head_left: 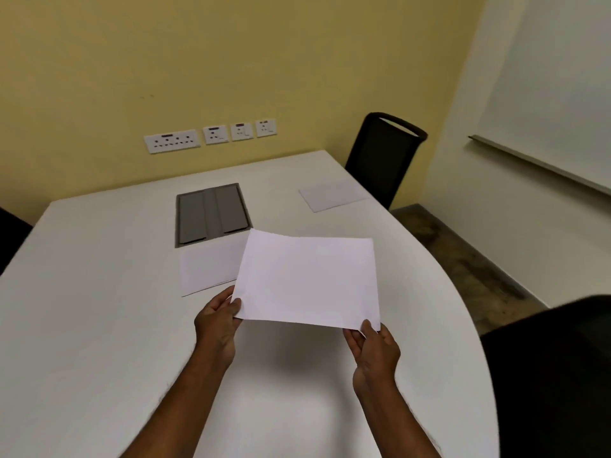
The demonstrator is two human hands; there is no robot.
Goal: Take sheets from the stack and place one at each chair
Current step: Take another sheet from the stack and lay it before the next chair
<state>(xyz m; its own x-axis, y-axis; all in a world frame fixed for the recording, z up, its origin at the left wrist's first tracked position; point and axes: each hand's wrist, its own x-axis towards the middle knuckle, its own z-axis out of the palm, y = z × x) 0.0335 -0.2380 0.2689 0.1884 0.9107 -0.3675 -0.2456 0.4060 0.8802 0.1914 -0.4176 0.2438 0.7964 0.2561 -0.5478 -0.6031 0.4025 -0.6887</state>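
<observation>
White table (99, 325); both hands, left (216, 320) and right (373, 348), pinch sheet (307, 279) corners. Lower flat, square before near chair (555, 375), seemingly unserved.

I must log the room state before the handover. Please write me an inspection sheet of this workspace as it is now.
Surface: white table with curved right edge, grey flap panel set into it.
Job's things: stack of sheets lies below the panel; one sheet placed before the far black chair; held sheet is above the table.
Clutter: nothing seen.
Hands: left hand and right hand each pinch a near corner of the held sheet.
Cables: nothing seen; wall sockets unused.
Surroundings: yellow wall, whiteboard at right, dark chair near right.
</observation>
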